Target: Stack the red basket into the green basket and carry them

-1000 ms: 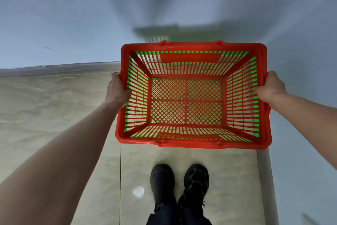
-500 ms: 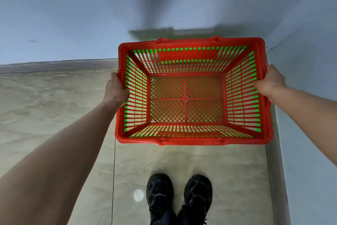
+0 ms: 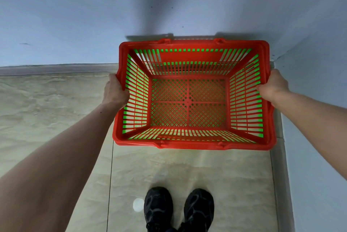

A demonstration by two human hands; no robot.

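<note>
The red basket (image 3: 191, 57) sits nested inside the green basket (image 3: 135, 89), whose green slats show only through the red side walls. The stack hangs in the air in front of me, above the floor and close to a room corner. My left hand (image 3: 114, 92) grips the left rim, thumb curled over the edge. My right hand (image 3: 272, 87) grips the right rim the same way. The fingers under both rims are hidden.
A pale blue wall (image 3: 75, 15) stands straight ahead and another (image 3: 319, 137) runs along the right, meeting in a corner just past the baskets. Beige floor tiles (image 3: 47, 104) spread to the left. My two black shoes (image 3: 178, 209) stand below the baskets.
The stacked baskets have moved forward, nearer the wall and corner, and my feet have stepped along. Both hands keep the same grip on the rims.
</note>
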